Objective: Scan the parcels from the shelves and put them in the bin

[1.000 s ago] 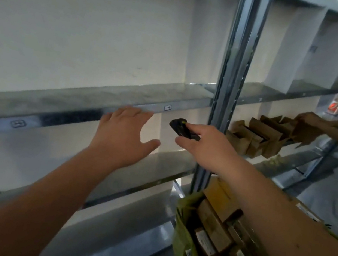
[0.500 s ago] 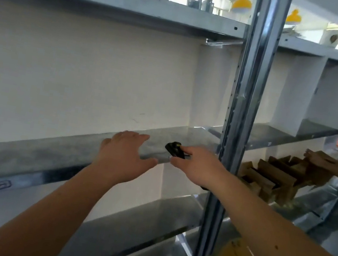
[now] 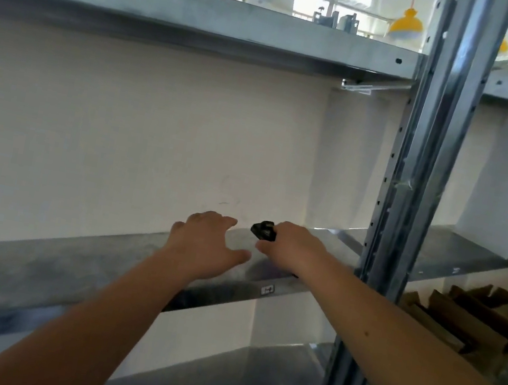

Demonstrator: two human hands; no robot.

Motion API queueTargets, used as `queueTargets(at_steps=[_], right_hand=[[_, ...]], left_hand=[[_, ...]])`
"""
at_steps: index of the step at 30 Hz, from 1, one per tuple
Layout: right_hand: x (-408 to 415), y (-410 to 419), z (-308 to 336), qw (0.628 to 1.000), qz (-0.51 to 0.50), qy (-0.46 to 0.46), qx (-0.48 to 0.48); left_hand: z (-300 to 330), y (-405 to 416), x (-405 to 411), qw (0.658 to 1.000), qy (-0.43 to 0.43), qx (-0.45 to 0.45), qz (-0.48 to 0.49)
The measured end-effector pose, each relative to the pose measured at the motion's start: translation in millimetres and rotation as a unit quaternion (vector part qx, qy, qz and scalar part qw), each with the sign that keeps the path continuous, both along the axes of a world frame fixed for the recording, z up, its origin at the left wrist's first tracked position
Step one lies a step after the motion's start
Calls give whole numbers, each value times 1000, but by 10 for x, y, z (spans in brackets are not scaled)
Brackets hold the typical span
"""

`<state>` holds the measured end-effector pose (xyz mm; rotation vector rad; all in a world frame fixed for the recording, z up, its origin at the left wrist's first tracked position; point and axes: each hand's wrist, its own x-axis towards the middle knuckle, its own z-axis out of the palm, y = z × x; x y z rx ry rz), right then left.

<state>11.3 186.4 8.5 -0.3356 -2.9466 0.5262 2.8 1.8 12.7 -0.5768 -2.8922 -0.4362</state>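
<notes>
From the head view, your left hand [image 3: 207, 245] reaches out flat, fingers spread and holding nothing, over the metal shelf [image 3: 119, 256], likely feeling for a parcel to pull forward; your right hand [image 3: 293, 248], just beside it, grips the black scanner [image 3: 263, 230] with its nose aimed ahead, ready to read a label; the shelf under both hands shows no parcel; the brown parcels [image 3: 461, 317] lie well off to the right of your right hand, past the steel upright [image 3: 416, 187]; the bin is out of view; a small tag [image 3: 267, 290] sits on the shelf edge below your hands, too blurred to read.
</notes>
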Motion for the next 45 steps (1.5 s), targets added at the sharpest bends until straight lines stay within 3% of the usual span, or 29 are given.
queueTargets(at_steps=[5,10,15,20,27,31,45], right_hand=[[-388,1,-176,993,-39,-45,102],[-578,0,-212,993,-60,-53,92],[-673,7,-199,993,-72,-47,84],[-696,-7,-219,990,-86,-46,105],[-591,-41,-154,987,-98,-94,82],[-604,47,-262,989,-112,-73,63],[-589,117,-311,992,-106,-47,49]], left_hand=[[-51,45,-154,1000,0,14,11],[-69,29,-233,1000,1,16,22],[-98,22,-247,993,-25,113,0],[-79,-8,-264,990,-37,139,-6],[-173,-11,-409,992,-81,88,40],[-255,0,-440,992,-97,71,45],[-246,-8,-327,995,-63,40,62]])
